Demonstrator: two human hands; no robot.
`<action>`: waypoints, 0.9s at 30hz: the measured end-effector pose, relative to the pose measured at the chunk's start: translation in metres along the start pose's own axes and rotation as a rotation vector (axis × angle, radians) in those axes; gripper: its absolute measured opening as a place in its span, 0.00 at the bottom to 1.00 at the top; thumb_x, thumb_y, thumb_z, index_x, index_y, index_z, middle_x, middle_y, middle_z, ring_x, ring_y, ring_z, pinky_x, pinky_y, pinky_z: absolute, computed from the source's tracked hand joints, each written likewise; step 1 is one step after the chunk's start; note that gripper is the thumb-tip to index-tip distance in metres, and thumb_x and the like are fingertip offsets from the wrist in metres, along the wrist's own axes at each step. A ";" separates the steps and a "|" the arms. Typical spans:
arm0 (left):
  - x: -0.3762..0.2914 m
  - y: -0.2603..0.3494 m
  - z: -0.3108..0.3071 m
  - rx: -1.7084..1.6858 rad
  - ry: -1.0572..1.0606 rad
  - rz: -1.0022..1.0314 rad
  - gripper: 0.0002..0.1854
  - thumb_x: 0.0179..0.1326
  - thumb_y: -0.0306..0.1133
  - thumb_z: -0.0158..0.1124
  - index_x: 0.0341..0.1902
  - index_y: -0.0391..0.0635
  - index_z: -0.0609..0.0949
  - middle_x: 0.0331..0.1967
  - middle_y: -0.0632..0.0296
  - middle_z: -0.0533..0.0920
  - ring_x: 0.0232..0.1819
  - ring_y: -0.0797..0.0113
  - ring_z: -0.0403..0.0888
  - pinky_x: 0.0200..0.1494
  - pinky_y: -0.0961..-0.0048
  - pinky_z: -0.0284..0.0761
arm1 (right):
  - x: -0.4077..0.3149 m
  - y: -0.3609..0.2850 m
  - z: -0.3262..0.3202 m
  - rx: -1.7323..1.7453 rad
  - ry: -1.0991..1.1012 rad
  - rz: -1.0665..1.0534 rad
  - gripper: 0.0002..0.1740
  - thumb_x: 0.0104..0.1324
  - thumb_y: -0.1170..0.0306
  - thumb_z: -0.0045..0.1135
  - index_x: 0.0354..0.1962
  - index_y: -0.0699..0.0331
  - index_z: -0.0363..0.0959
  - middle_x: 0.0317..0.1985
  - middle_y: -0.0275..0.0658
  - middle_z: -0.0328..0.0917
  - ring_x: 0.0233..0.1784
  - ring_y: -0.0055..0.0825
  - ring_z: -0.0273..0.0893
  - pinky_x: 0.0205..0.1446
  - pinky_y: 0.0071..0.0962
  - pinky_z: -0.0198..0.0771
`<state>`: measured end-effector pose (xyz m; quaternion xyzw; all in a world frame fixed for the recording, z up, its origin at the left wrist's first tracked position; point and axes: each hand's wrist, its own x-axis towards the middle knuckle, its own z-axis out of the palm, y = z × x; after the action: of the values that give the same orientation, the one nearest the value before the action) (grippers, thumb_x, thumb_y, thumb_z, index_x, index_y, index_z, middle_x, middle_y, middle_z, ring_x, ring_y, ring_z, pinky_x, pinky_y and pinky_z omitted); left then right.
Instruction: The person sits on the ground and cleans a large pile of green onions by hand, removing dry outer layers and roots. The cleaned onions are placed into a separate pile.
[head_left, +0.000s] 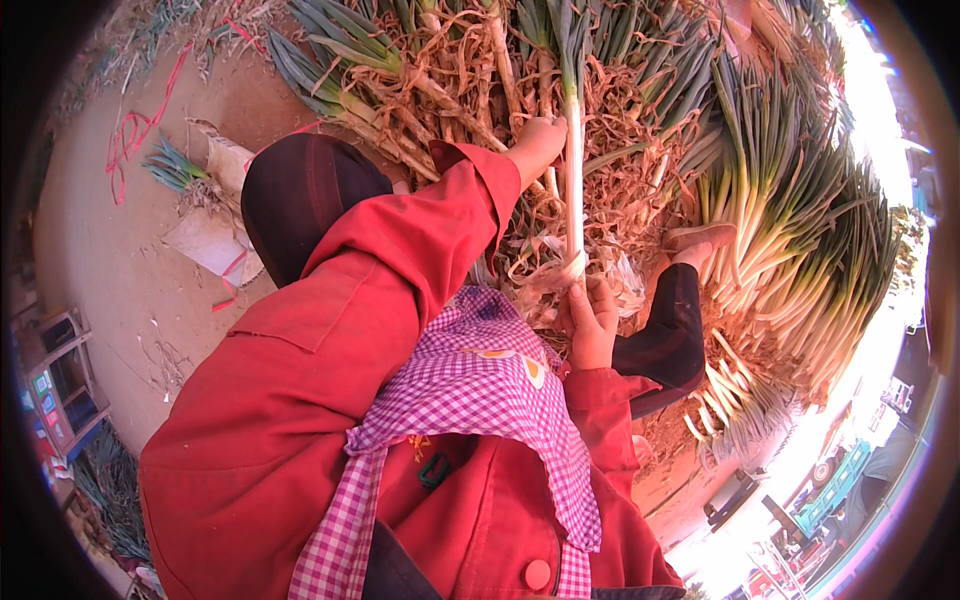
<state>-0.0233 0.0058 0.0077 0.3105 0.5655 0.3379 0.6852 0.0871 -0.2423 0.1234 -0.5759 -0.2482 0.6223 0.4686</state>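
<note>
A long leek (574, 172) with a pale shaft and green leaves stands lengthwise before me in the head view. My left hand (541, 142) is at its upper part, below the leaves; its fingertips are partly hidden, so its grip is unclear. My right hand (590, 319) pinches the lower end, where a loose strip of peeled skin hangs around the shaft. Under and behind the leek lies a heap of untrimmed leeks (457, 120) with dry brown leaves. Pale peelings (536, 270) lie beside my right hand.
Cleaner leeks (780, 247) lie in a large pile at the right, beyond my shoe (699, 236). Several short leeks (724, 397) lie below them. At the left, a small leek clump (184, 172), torn cardboard (206, 240) and red twine (139, 135) lie on the floor.
</note>
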 end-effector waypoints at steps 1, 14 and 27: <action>0.004 -0.002 -0.001 0.053 -0.005 0.014 0.19 0.73 0.43 0.46 0.39 0.40 0.79 0.29 0.60 0.81 0.27 0.66 0.80 0.29 0.68 0.80 | 0.000 0.000 0.000 -0.003 0.010 0.008 0.07 0.71 0.69 0.50 0.40 0.65 0.67 0.20 0.27 0.65 0.15 0.11 0.53 0.20 0.16 0.57; -0.016 -0.014 -0.002 0.002 -0.573 -0.434 0.09 0.67 0.33 0.56 0.33 0.43 0.80 0.18 0.68 0.76 0.16 0.78 0.68 0.18 0.81 0.64 | 0.009 -0.001 -0.027 0.606 -0.137 0.116 0.15 0.72 0.62 0.47 0.49 0.64 0.67 0.25 0.33 0.69 0.11 0.13 0.50 0.19 0.18 0.52; -0.041 -0.040 -0.012 0.811 -0.408 -0.177 0.12 0.67 0.28 0.50 0.44 0.33 0.79 0.37 0.48 0.82 0.34 0.73 0.83 0.32 0.73 0.80 | 0.025 -0.031 -0.039 -0.097 -0.006 -0.067 0.08 0.68 0.70 0.53 0.40 0.66 0.70 0.26 0.30 0.70 0.17 0.14 0.59 0.22 0.17 0.57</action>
<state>-0.0357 -0.0500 -0.0032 0.5640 0.5302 -0.0384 0.6319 0.1363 -0.2164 0.1296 -0.5875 -0.2986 0.5950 0.4601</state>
